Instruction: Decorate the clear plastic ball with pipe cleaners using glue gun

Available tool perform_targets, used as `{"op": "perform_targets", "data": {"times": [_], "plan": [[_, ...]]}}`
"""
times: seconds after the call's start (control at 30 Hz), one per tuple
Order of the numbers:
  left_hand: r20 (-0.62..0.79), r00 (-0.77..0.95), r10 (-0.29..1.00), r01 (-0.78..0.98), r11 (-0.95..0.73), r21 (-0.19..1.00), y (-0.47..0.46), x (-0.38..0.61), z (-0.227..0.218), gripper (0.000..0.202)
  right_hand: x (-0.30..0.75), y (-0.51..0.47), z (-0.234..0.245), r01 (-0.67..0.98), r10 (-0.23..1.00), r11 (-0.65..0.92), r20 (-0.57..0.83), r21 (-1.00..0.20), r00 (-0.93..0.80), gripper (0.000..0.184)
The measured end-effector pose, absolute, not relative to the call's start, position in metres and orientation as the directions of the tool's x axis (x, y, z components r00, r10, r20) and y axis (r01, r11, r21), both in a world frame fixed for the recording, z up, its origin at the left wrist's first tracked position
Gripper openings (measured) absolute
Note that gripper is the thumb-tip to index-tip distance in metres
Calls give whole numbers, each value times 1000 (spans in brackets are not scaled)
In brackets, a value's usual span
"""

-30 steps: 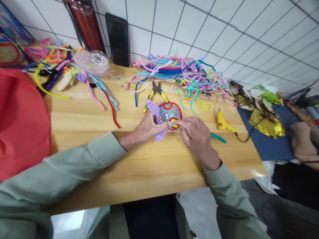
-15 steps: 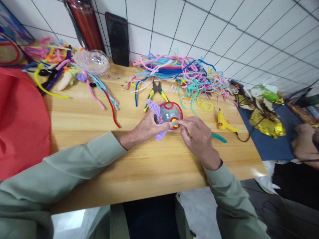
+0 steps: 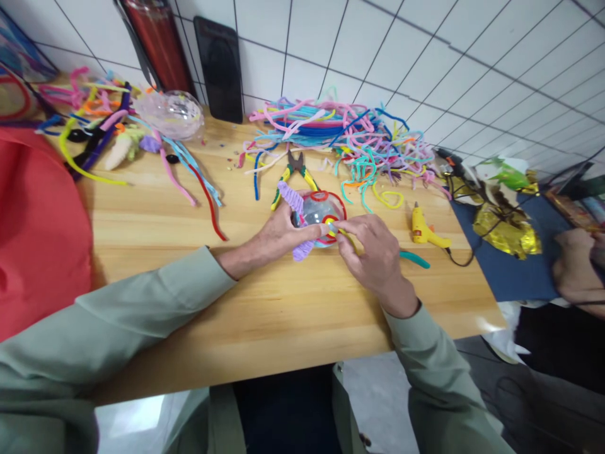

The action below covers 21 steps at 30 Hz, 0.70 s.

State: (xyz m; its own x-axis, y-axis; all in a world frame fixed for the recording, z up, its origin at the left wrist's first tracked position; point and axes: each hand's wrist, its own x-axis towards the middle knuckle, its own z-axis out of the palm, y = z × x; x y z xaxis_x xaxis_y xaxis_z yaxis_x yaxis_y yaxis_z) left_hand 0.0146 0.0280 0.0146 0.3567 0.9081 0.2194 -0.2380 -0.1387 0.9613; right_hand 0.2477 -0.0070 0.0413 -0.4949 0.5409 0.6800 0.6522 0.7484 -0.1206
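A clear plastic ball (image 3: pixel 314 213) trimmed with red pipe-cleaner rings is held in my left hand (image 3: pixel 283 236), whose thumb lies across its front. Purple fuzzy pieces (image 3: pixel 290 197) stick out from the ball's left side, above and below the hand. My right hand (image 3: pixel 373 252) pinches a yellow pipe cleaner (image 3: pixel 348 239) against the lower red ring, where yellow coils show inside. The fingertips of both hands nearly meet there and partly cover the spot. Just behind the ball lie yellow-green handled pliers (image 3: pixel 295 167) with their jaws pointing away.
Pipe cleaners (image 3: pixel 331 129) are heaped by the tiled wall. A yellow glue gun (image 3: pixel 423 230) and a teal-handled tool (image 3: pixel 414 259) lie right. Leftward are a phone (image 3: pixel 218 69), a red flask (image 3: pixel 158 44), a clear plastic shell (image 3: pixel 172 115) and red cloth (image 3: pixel 42 233). Another person's hand (image 3: pixel 574 265) is far right.
The right hand has shifted slightly, and a yellow strand now shows between its fingers. My left hand keeps its hold on the ball. The whole view has drifted a little.
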Motion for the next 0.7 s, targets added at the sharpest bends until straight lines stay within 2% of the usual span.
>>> {"op": "perform_targets", "data": {"times": [0.2,0.33,0.7], "plan": [[199,360,912,-213,-127,969,25,17,17,64,247,-6,39,656,526,747,701,-110,-482,35],[167,322,932,-180,-112,977,24,18,16,70,247,-6,36,655,543,743,698,-141,-466,38],[138,353,926,-139,-94,986,20,15,23,68,247,-8,36,660,547,740,688,-131,-477,34]]}}
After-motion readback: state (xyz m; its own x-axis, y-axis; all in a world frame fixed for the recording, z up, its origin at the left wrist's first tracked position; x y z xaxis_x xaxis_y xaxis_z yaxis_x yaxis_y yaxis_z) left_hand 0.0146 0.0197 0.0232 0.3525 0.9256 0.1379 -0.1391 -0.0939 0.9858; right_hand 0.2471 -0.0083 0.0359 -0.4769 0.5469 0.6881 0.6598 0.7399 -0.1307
